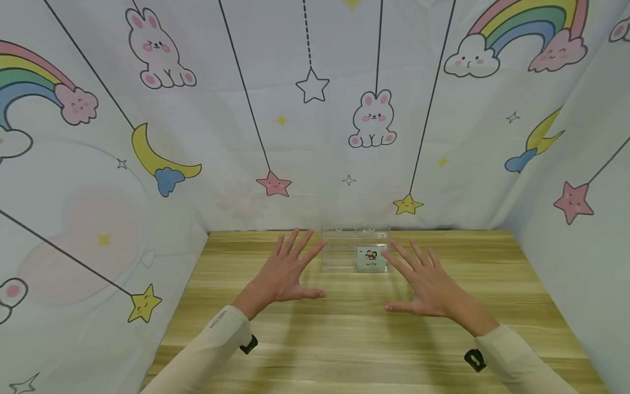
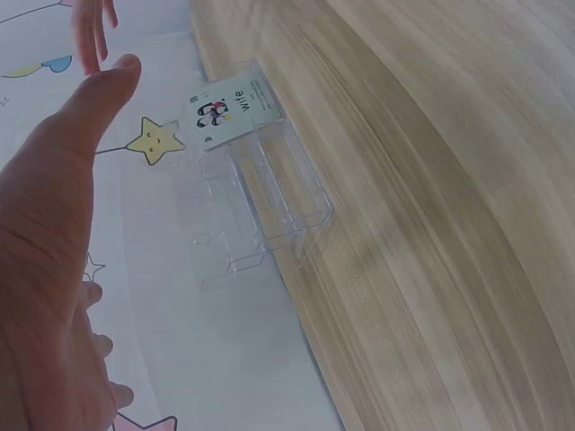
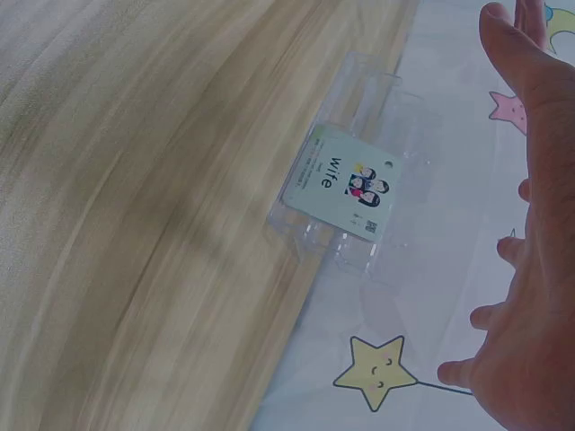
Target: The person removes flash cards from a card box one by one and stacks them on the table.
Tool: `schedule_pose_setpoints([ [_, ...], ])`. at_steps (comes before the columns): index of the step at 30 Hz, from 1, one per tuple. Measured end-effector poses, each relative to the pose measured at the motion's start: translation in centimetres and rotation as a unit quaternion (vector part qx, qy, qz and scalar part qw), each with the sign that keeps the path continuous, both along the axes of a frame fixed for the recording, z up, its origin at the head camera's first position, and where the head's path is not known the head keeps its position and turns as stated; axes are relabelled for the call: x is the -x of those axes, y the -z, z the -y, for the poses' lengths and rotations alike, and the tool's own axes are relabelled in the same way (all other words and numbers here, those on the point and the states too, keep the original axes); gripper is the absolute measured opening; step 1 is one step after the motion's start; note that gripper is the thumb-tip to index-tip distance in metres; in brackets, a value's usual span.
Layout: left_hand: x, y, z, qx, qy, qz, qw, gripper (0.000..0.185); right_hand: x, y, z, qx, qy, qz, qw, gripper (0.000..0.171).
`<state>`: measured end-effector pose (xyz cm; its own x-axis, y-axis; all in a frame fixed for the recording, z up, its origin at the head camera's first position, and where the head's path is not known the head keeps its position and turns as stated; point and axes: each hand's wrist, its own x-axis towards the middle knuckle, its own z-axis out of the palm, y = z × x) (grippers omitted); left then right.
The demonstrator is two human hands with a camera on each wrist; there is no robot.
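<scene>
Cartoon-printed white cloth [image 1: 315,142] backs a wood-grain table [image 1: 344,350]. From my remote post I see the left hand [image 1: 282,272] and right hand [image 1: 433,287] empty, fingers spread apart, flanking a clear rack [image 1: 338,260]; the "wife" card [image 1: 371,266] sits in its right side. I judge this a ready stage, nothing gripped yet (fingertips overlap only in line of sight); handling the card calls for a gentle edge pinch.

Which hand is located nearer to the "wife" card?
Right. The right hand overlaps the card at its right edge in the head view; the left hand is farther, left of the card.
</scene>
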<state>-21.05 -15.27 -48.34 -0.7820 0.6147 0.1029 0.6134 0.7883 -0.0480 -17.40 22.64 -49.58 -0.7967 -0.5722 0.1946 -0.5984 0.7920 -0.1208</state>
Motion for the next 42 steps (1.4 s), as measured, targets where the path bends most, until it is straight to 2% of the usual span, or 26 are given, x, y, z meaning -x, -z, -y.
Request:
schedule_pose_setpoints([
  [7, 0.0, 0.2, -0.1, -0.005, 0.006, 0.000, 1.0000, 0.116, 0.2, 0.4, -0.2, 0.007, -0.001, -0.004, 1.000, 0.115],
  [12, 0.5, 0.2, -0.1, -0.029, 0.005, 0.021, 0.9994, 0.117, 0.6, -0.1, -0.4, 0.027, 0.002, 0.008, 1.000, 0.115],
  [17, 1.9, 0.5, 0.2, -0.089, -0.003, 0.054, 0.9946, 0.123, 1.5, -1.0, -0.4, 0.064, 0.005, 0.024, 0.998, 0.112],
  [21, 3.1, 0.9, 0.4, -0.169, -0.006, 0.076, 0.9825, 0.127, 2.6, -1.2, -0.4, 0.097, 0.004, 0.019, 0.995, 0.108],
  [23, 3.6, 1.2, 0.4, -0.216, -0.008, 0.093, 0.9719, 0.127, 3.1, -1.2, -0.4, 0.117, 0.003, 0.017, 0.993, 0.106],
  [25, 4.1, 1.6, 0.3, -0.266, -0.009, 0.110, 0.9577, 0.127, 3.5, -1.2, -0.3, 0.141, 0.007, 0.025, 0.990, 0.103],
  [29, 5.0, 2.7, -0.2, -0.342, -0.010, 0.124, 0.9314, 0.124, 3.8, -1.1, -0.1, 0.198, 0.018, 0.043, 0.979, 0.098],
  [32, 5.5, 3.9, -0.8, -0.383, -0.021, 0.122, 0.9154, 0.123, 4.1, -0.6, 0.1, 0.237, 0.022, 0.048, 0.970, 0.092],
  [34, 5.9, 4.8, -1.1, -0.411, -0.034, 0.130, 0.9015, 0.122, 4.4, -0.2, 0.2, 0.261, 0.025, 0.049, 0.964, 0.087],
  [39, 6.5, 7.3, -1.8, -0.475, -0.053, 0.165, 0.8630, 0.118, 4.9, 1.2, 0.6, 0.315, 0.042, 0.065, 0.946, 0.078],
  [42, 6.7, 8.7, -2.1, -0.500, -0.059, 0.188, 0.8433, 0.117, 5.1, 2.1, 0.7, 0.346, 0.056, 0.084, 0.933, 0.072],
])
